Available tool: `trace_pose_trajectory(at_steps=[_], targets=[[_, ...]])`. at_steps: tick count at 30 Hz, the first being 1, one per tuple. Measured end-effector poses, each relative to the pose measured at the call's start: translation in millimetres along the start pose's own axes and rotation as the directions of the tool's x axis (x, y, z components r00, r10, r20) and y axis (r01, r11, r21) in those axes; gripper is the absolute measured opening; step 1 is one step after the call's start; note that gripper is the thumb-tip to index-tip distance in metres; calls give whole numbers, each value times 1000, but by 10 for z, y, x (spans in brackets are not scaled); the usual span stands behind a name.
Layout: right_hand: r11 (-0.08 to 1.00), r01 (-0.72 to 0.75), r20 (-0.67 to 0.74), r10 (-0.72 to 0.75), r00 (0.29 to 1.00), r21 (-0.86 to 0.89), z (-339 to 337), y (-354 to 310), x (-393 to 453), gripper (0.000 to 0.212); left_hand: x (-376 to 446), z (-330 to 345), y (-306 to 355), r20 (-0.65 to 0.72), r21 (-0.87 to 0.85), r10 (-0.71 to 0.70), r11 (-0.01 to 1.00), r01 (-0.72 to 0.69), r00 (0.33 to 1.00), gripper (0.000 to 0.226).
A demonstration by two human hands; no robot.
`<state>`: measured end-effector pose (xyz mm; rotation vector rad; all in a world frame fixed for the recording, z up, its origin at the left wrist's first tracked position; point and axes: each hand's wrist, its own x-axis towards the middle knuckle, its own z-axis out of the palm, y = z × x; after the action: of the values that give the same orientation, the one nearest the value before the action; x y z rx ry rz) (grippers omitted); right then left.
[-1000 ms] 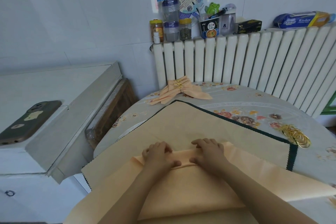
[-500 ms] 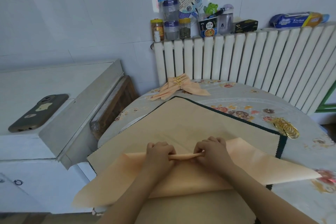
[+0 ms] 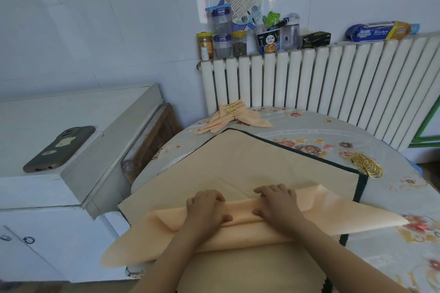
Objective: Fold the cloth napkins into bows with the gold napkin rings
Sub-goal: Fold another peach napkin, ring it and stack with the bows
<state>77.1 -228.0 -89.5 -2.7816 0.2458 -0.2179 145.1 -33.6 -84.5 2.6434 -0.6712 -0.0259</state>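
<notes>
Napkin (image 3: 238, 226) band runs left–right, lower centre; left hand (image 3: 207, 207), right hand (image 3: 278, 204) curled gripping its middle fold — equally near.

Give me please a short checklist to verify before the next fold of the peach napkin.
1. Both hands on the napkin: ok, left hand and right hand grip the pleated band at its middle.
2. Napkin lies on the beige mat: ok.
3. Pleats even in width: cannot tell, the hands cover them.
4. Gold napkin rings are available: ok, a heap to the right by the mat's edge.
5. Finished bows clear of the work: ok, at the table's far edge.
</notes>
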Motion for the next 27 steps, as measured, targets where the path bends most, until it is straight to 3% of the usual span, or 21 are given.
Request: trace_pose_trajectory(at_steps=[3, 8, 10, 13, 16, 19, 24, 27], targets=[[998, 38, -18, -39, 999, -59, -28, 6, 32, 31, 29, -37, -22, 13, -18, 36, 999, -35, 999, 39], [985, 147, -278, -117, 953, 89, -23, 17, -58, 9, -31, -61, 55, -185, 49, 202, 979, -196, 962, 11], [977, 205, -277, -180, 944, 63, -84, 33, -134, 8, -113, -57, 40, -203, -16, 249, 966, -257, 947, 11], [974, 211, -92, -204, 975, 77, -195, 57, -324, 15, -304, -56, 8, -77, -76, 291, 952, -297, 954, 26], [971, 219, 7, -221, 975, 96, -195, 110, -507, 20, -482, -59, -7, 8, -18, 326, 945, -325, 945, 50], [961, 233, 11, -238, 971, 149, -160, 134, -603, 24, -614, -2, 15, 111, 31, 322, 944, -327, 940, 73], [983, 167, -60, -162, 985, 80, -45, -54, -623, 40, -717, 106, 12, 278, 226, 292, 906, -358, 915, 84], [942, 82, -39, -73, 997, 324, 11, -332, -519, 27, -686, 96, 31, 294, 238, 261, 912, -335, 920, 71]])
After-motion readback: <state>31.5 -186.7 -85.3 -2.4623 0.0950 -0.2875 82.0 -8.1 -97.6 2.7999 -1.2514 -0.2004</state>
